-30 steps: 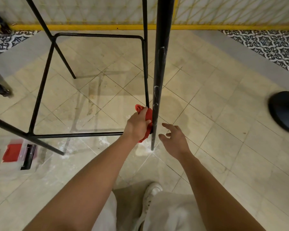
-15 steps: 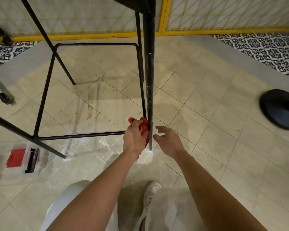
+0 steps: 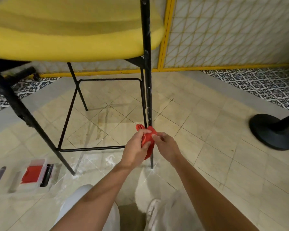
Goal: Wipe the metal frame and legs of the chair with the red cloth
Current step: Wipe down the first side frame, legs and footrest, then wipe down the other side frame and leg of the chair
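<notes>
The red cloth [image 3: 148, 137] is bunched low on the front chair leg [image 3: 148, 97], close to the floor [image 3: 207, 134]. The left hand [image 3: 135, 147] curls its fingers around the cloth. The right hand [image 3: 167, 145] pinches the cloth's edge from the other side. The leg stands straight up, so most of it is above both hands. The wipe probably needs to go up.

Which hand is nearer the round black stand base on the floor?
Right. The right hand lies left of the base, pinching the red cloth at the chair leg; the left hand grips the cloth farther left.
</notes>
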### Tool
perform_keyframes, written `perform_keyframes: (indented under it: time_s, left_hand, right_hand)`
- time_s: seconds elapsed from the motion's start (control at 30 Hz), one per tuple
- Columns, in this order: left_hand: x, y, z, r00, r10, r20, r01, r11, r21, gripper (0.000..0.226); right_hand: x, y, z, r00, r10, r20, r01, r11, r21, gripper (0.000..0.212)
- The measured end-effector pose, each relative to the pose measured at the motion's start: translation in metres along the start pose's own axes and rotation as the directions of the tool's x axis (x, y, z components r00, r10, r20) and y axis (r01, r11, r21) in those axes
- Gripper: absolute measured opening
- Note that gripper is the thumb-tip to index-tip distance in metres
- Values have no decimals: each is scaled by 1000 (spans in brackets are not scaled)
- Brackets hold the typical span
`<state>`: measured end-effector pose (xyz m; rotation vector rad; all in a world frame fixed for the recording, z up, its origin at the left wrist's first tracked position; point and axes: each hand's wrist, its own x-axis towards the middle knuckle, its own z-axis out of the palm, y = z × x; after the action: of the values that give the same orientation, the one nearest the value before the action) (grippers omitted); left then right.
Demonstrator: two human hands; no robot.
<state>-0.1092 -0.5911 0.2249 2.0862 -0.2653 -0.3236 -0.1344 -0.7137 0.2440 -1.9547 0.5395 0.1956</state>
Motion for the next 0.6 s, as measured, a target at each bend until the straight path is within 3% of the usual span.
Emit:
perform_keyframes:
  time_s: [0.13, 0.33, 0.5, 0.6]
  left_hand:
    - [-14, 38, -23, 991, 136, 15, -136, 990, 30, 30]
    - [-33, 97, -62, 954, 301, -1, -299, 948, 106, 33]
    - [-51, 148, -94, 925, 378, -51, -373, 924, 80, 55]
    - [-57, 178, -114, 914, 398, -80, -397, 917, 25, 69]
  right_hand:
    - [-21, -28, -12, 996, -55, -67, 68, 975, 211, 31]
    - [-58, -83, -39, 973, -173, -154, 217, 912, 349, 10]
    - [-97, -136, -65, 934, -286, -215, 350, 856, 380, 27]
    - [-115, -168, -83, 892, -369, -261, 446, 813, 375, 25]
